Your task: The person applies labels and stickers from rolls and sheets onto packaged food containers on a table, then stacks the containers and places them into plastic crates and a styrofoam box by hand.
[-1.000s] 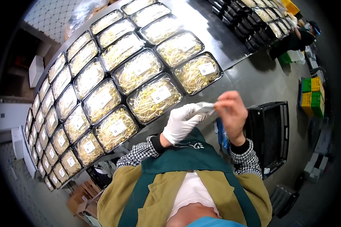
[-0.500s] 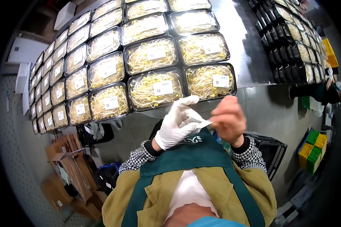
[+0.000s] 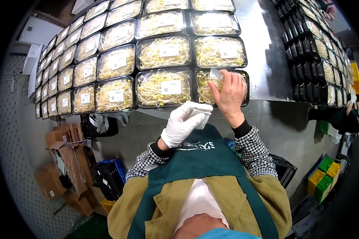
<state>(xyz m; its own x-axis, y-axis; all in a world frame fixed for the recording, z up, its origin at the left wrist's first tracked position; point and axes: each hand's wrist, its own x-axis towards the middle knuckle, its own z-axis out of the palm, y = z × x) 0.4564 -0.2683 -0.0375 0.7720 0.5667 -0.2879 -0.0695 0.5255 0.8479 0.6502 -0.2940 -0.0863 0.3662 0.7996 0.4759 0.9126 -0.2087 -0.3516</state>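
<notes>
The nearest right black tray (image 3: 203,93), with bean sprouts under a clear lid, lies at the table's near edge. Over its lid reaches my bare right hand (image 3: 231,91), covering much of the tray. A small pale label (image 3: 216,74) sticks out at the fingertips; the thumb is apart from the index finger. My white-gloved left hand (image 3: 187,122) is closed just below the table edge, with fingers curled inward. What it holds is hidden, though a flat white edge shows at its fingertips. Left of the covered tray sits another sprout tray (image 3: 151,89) with a white printed label (image 3: 171,87).
Rows of labelled sprout trays (image 3: 115,61) fill the left of the metal table (image 3: 263,59). Stacked trays (image 3: 307,63) stand at the right, near another person (image 3: 339,119). Cardboard boxes (image 3: 73,159), a black crate (image 3: 283,169) and yellow-green crates (image 3: 325,177) are on the floor.
My right hand has moved up and away from my left hand, onto the near right tray, with the pale label at its fingertips. My left hand has curled more and stayed low.
</notes>
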